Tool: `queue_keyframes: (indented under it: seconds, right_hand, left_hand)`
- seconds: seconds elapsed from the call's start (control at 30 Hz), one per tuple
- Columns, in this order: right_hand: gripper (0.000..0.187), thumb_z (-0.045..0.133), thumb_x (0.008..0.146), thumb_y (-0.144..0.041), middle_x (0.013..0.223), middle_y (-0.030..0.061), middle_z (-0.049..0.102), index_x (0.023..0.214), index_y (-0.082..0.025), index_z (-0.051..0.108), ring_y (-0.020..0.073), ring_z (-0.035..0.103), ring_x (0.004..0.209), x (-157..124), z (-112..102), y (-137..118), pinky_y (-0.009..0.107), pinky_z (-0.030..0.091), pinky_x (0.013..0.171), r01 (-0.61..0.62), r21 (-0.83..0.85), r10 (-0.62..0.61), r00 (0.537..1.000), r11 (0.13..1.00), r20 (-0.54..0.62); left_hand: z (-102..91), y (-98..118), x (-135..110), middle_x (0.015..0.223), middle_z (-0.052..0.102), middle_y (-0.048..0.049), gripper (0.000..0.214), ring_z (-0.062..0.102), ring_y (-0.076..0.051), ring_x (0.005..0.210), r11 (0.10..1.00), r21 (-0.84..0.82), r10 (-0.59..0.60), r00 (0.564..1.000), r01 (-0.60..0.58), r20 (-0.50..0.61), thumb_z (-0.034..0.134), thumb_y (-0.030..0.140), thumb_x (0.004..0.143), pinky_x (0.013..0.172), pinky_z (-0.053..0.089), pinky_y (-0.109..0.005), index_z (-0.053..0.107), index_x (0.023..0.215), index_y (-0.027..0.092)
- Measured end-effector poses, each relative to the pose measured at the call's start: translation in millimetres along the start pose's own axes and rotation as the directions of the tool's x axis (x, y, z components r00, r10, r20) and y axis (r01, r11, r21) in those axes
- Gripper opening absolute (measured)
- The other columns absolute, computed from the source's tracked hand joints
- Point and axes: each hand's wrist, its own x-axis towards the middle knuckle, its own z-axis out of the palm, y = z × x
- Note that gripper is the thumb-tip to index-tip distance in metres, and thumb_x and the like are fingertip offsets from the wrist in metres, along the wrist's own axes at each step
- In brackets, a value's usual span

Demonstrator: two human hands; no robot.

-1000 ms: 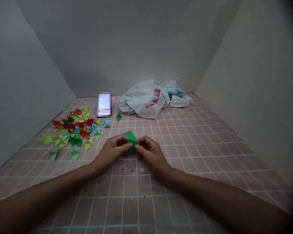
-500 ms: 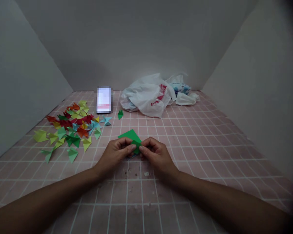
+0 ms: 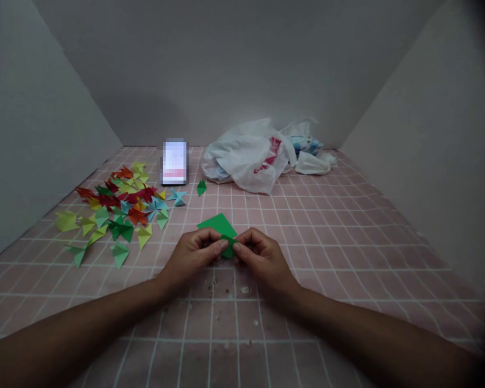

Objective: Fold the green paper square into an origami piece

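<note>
Between the fingertips of both hands is a small folded piece of green paper [image 3: 228,249]. My left hand [image 3: 200,250] pinches it from the left, thumb on the near face. From the right, my right hand [image 3: 261,256] pinches its edge with thumb and forefinger. Just behind the hands, a larger green paper sheet [image 3: 219,223] shows, partly covered by the fingers; whether it touches the held piece I cannot tell. A small folded green paper piece [image 3: 201,187] lies by itself farther back.
Many-coloured folded paper pieces [image 3: 121,202] are heaped at the left. A lit phone [image 3: 174,161] with a blurred screen stands behind them. White plastic bags [image 3: 246,156] lie by the back wall. Small scraps [image 3: 244,290] dot the pink checked cloth [image 3: 327,258].
The view has shifted slightly. Both hands keep their pinch on the folded green paper, with only a tiny shift of the fingers.
</note>
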Motion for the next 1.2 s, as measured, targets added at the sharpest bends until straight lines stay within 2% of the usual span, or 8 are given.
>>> queue_keyframes:
  seconds: [0.2,0.37,0.57,0.67,0.8,1.0,1.2]
  right_hand:
    - [0.019,0.069,0.082,-0.032,0.066,-0.0027,0.058,0.075,-0.020,0.055,0.0122,0.053,0.062,0.0,1.2,-0.3,0.027,0.041,0.060,-0.005,0.025,0.004,1.000,1.000,0.008]
    - [0.019,0.067,0.080,-0.030,0.066,-0.0032,0.054,0.071,-0.021,0.054,0.0117,0.047,0.061,-0.5,2.0,-2.0,0.027,0.038,0.059,0.048,-0.056,-0.048,0.999,0.997,-0.014]
    - [0.018,0.066,0.081,-0.030,0.066,-0.0025,0.056,0.072,-0.021,0.054,0.0126,0.050,0.062,-3.2,2.6,-5.9,0.027,0.039,0.060,0.024,-0.013,-0.023,1.000,1.000,0.016]
    - [0.018,0.067,0.081,-0.030,0.065,-0.0029,0.056,0.073,-0.020,0.054,0.0124,0.050,0.062,-3.3,3.0,-6.0,0.027,0.039,0.060,0.017,0.000,-0.017,1.000,1.000,0.001]
    - [0.016,0.069,0.078,-0.029,0.066,-0.0039,0.054,0.078,-0.021,0.055,0.0121,0.049,0.061,-2.1,4.1,-3.2,0.026,0.038,0.057,-0.002,0.025,0.003,1.000,1.000,-0.021]
    - [0.015,0.069,0.077,-0.028,0.069,-0.0032,0.054,0.080,-0.021,0.056,0.0125,0.049,0.064,-0.2,3.8,0.8,0.028,0.038,0.060,0.004,0.028,-0.003,1.000,1.000,-0.026]
    - [0.014,0.068,0.077,-0.028,0.068,-0.0036,0.053,0.080,-0.022,0.056,0.0124,0.047,0.062,-0.8,3.6,-0.2,0.027,0.037,0.059,0.004,0.023,-0.003,1.000,1.000,-0.022]
  left_hand:
    - [1.2,0.2,-0.3,0.061,0.056,0.0037,0.023,0.046,-0.009,0.055,0.999,-0.034,-0.029,0.999,0.030,0.027,0.071,0.036,0.079,0.055,0.035,-0.023,0.062,0.073,0.016]
    - [1.9,0.7,-2.4,0.061,0.055,0.0037,0.023,0.048,-0.010,0.057,1.000,0.025,0.015,1.000,-0.015,0.006,0.068,0.038,0.083,0.055,0.036,-0.023,0.063,0.074,0.017]
    - [0.5,1.1,-3.9,0.060,0.053,0.0039,0.026,0.045,-0.010,0.056,0.998,0.042,0.051,0.999,-0.051,-0.005,0.066,0.039,0.085,0.054,0.035,-0.023,0.062,0.071,0.017]
    - [0.9,1.1,-3.3,0.063,0.055,0.0034,0.022,0.047,-0.010,0.058,0.996,0.059,0.072,0.997,-0.072,-0.014,0.068,0.036,0.082,0.056,0.036,-0.023,0.064,0.073,0.017]
    - [3.2,0.9,-2.8,0.067,0.058,0.0030,0.018,0.051,-0.010,0.061,0.998,-0.004,0.065,0.998,-0.065,-0.026,0.073,0.031,0.076,0.058,0.040,-0.023,0.063,0.076,0.016]
    - [2.7,-0.2,-2.0,0.068,0.058,0.0041,0.021,0.054,-0.011,0.062,0.995,-0.028,0.092,0.995,-0.093,-0.028,0.072,0.028,0.076,0.059,0.043,-0.023,0.063,0.092,0.018]
    - [1.4,-2.4,-1.4,0.070,0.059,0.0032,0.018,0.056,-0.012,0.064,0.994,0.003,0.109,0.994,-0.109,-0.026,0.071,0.029,0.077,0.061,0.045,-0.024,0.063,0.091,0.019]
